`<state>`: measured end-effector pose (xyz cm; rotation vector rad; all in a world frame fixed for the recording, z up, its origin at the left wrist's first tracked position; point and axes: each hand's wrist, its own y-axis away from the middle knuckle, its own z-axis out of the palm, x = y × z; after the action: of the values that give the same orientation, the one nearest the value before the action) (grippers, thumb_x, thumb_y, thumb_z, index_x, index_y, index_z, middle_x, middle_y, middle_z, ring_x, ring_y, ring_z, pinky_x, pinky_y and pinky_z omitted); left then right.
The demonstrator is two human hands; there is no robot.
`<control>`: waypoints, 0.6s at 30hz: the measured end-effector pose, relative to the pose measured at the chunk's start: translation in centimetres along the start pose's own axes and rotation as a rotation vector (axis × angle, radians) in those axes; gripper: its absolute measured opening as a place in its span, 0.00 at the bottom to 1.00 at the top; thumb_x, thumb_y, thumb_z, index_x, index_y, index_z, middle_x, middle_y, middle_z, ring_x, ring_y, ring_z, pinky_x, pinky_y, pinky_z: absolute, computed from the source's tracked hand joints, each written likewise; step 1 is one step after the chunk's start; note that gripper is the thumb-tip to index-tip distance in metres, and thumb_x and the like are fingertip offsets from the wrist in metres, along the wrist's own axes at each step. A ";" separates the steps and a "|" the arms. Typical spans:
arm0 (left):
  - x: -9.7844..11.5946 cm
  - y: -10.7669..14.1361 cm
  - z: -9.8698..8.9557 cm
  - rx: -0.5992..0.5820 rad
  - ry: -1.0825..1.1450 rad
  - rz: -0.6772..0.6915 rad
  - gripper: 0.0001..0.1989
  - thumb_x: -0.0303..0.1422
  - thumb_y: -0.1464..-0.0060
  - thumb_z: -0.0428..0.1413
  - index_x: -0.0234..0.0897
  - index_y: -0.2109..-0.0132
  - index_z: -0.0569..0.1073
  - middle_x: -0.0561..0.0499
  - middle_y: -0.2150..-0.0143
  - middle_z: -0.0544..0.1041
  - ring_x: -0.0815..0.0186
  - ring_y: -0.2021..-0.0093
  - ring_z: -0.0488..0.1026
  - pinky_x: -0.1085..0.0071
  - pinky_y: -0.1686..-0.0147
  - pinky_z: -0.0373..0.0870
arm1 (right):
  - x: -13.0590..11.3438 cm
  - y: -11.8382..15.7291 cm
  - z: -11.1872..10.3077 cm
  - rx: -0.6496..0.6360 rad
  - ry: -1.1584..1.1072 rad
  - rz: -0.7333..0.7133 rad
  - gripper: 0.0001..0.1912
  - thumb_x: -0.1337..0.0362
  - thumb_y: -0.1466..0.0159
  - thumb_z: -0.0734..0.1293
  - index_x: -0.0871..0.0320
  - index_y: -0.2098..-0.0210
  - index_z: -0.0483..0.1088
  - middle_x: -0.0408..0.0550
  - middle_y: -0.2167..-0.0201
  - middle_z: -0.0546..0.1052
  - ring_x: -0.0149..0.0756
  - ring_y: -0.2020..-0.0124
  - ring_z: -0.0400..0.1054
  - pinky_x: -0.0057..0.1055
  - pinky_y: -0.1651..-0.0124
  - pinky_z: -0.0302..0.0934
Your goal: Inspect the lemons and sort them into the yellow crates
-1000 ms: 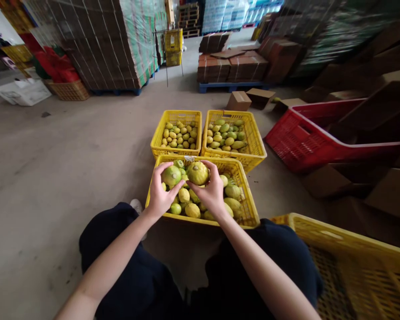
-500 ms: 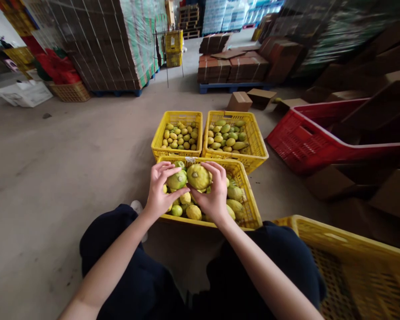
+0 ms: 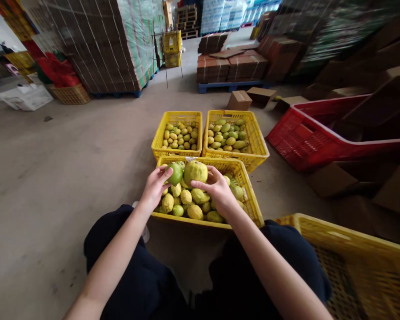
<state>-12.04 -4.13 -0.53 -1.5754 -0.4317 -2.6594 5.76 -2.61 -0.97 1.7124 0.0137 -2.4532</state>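
Observation:
My left hand (image 3: 156, 186) is closed around a smaller green fruit (image 3: 175, 174). Beside it, my right hand (image 3: 218, 186) grips a larger yellow-green fruit (image 3: 195, 173), thumb across its near side. Both fruits are above the near yellow crate (image 3: 250, 195), which holds several yellow and green fruits (image 3: 195, 212). Behind that crate stand two more yellow crates: the left one (image 3: 176, 152) has small yellowish fruits (image 3: 184, 131), and the right one (image 3: 258, 135) has longer green and yellow fruits (image 3: 230, 142).
A red crate (image 3: 295, 138) with cardboard in it is at the right. Another yellow crate (image 3: 353, 235) stands at the lower right, beside my knee. Farther back are small cardboard boxes (image 3: 239, 101), a blue pallet (image 3: 220, 86) with flattened cartons, and a wrapped stack (image 3: 96, 44).
Both fruits have been turned in my hands, so their stem ends no longer face me. My hands have shifted slightly, and more fruit in the near crate shows beneath them.

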 end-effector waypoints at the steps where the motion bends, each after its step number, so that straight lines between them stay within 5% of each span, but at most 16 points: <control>1: 0.0 -0.1 -0.2 -0.001 -0.003 -0.023 0.22 0.41 0.66 0.72 0.35 0.65 0.75 0.52 0.65 0.79 0.64 0.58 0.77 0.73 0.59 0.73 | -0.1 -0.1 -0.2 -0.021 0.001 0.008 0.23 0.68 0.58 0.80 0.55 0.64 0.73 0.43 0.66 0.81 0.34 0.64 0.75 0.28 0.60 0.69; 13: -0.5 -0.6 0.1 0.152 0.095 -0.122 0.11 0.38 0.48 0.64 0.33 0.63 0.76 0.42 0.58 0.81 0.59 0.56 0.79 0.64 0.57 0.79 | -0.6 -1.0 -0.6 0.051 -0.195 0.272 0.12 0.74 0.51 0.77 0.59 0.70 0.73 0.46 0.75 0.80 0.32 0.77 0.75 0.26 0.73 0.74; 18: -0.2 -0.4 -0.1 -0.020 0.014 -0.113 0.11 0.31 0.50 0.65 0.33 0.59 0.78 0.43 0.56 0.81 0.59 0.52 0.78 0.65 0.52 0.77 | -0.1 -1.0 -0.8 0.058 -0.125 0.264 0.08 0.72 0.48 0.75 0.59 0.69 0.74 0.46 0.73 0.80 0.31 0.75 0.75 0.24 0.70 0.74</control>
<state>-12.10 -3.75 -0.83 -1.5829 -0.5101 -2.7638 6.36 -1.56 -1.23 1.4704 -0.2811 -2.3772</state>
